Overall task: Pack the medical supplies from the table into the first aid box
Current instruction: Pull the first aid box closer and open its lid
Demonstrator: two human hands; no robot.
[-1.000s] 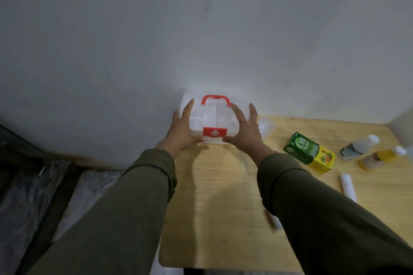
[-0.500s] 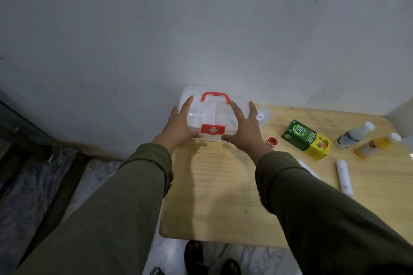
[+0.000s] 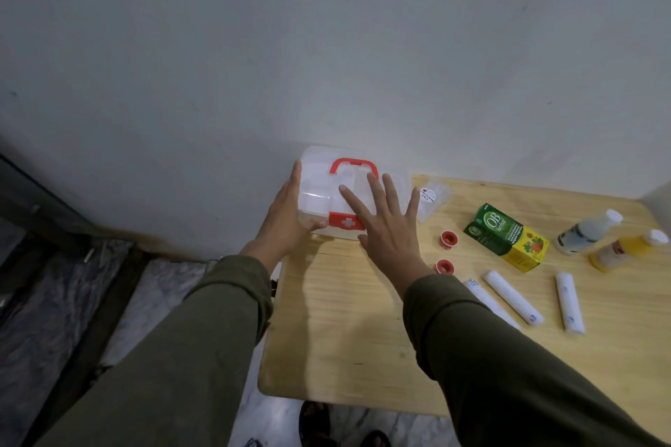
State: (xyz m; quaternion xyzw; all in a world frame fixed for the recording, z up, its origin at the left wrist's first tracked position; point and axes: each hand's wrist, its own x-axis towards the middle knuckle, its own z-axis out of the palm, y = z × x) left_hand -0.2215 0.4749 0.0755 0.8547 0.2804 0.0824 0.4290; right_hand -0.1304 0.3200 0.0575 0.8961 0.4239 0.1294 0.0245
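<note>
Opening the first aid box (image 3: 348,192): left hand (image 3: 287,225) grips its left end, right hand (image 3: 385,229) fingers (image 3: 377,192) splayed, empty over the lid; thumb the red latch (image 3: 346,222) up, keep it pinned to the desk (image 3: 363,319).

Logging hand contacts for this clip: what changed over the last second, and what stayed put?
The right hand let go of the box; its fingers now spread flat over the lid and red latch. The left hand still holds the box's left side. The box stays closed against the wall, and the supplies on the table lie untouched.
</note>
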